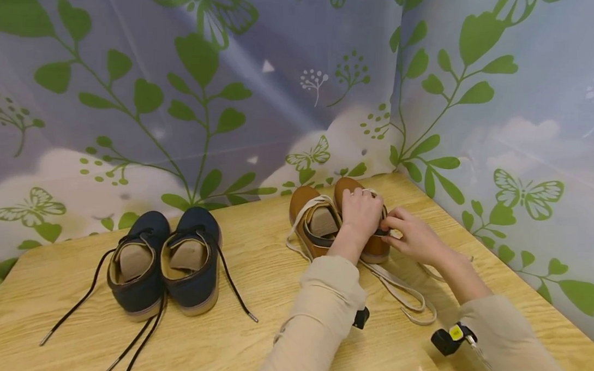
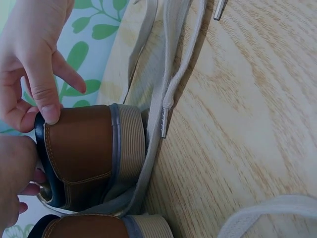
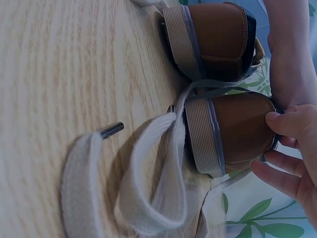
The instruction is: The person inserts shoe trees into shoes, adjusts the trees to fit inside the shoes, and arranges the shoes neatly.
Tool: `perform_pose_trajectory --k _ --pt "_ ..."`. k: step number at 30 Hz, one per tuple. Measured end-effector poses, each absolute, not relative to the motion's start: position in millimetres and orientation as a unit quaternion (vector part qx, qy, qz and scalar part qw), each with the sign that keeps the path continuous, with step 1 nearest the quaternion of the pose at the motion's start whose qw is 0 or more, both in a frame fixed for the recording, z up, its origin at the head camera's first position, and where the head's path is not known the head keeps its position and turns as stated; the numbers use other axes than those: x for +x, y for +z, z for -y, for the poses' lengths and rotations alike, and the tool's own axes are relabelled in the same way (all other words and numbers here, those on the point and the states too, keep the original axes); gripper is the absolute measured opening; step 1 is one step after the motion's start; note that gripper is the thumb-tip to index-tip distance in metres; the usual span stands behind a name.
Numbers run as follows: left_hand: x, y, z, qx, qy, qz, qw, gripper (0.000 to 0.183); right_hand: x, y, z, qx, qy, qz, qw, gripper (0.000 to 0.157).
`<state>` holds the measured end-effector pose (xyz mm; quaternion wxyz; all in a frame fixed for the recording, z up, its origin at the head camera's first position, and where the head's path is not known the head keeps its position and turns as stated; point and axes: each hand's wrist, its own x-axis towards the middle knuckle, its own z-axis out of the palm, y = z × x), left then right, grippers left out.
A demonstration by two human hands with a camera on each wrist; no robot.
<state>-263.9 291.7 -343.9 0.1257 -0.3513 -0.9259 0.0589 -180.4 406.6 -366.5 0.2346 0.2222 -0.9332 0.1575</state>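
Note:
A pair of brown shoes with cream laces stands at the back right of the table. At the right-hand brown shoe (image 1: 375,248), my right hand (image 1: 415,233) pinches the dark-edged heel collar, its thumb (image 3: 282,121) against the brown leather. My left hand (image 1: 362,209) is over the same shoe's opening, knuckles up and fingers bent down; what its hidden fingertips hold, I cannot tell. Beside it, the left-hand brown shoe (image 1: 303,199) has a cardboard-coloured insert (image 1: 322,222) inside. A long cream lace (image 1: 396,287) trails from the shoes onto the wood.
Two dark navy shoes (image 1: 197,291) with black laces and similar inserts stand on the left of the wooden table (image 1: 255,249). Their laces hang loose on the tabletop. A leaf-patterned backdrop (image 1: 280,97) rises right behind the table's back and right edges.

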Motion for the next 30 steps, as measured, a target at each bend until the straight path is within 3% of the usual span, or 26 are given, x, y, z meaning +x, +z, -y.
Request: perform_pose_trajectory --k 23,30 --pt "-260.1 -350.4 -284.8 -0.355 0.054 0.923 0.137 0.026 -177.5 -363.6 -401.0 0.2 0.152 0.944 0.213 0.017" --pt "-257.4 -339.9 -287.9 -0.343 0.044 0.933 0.101 0.02 -180.1 -362.0 -401.2 0.213 0.151 0.941 0.213 0.02"
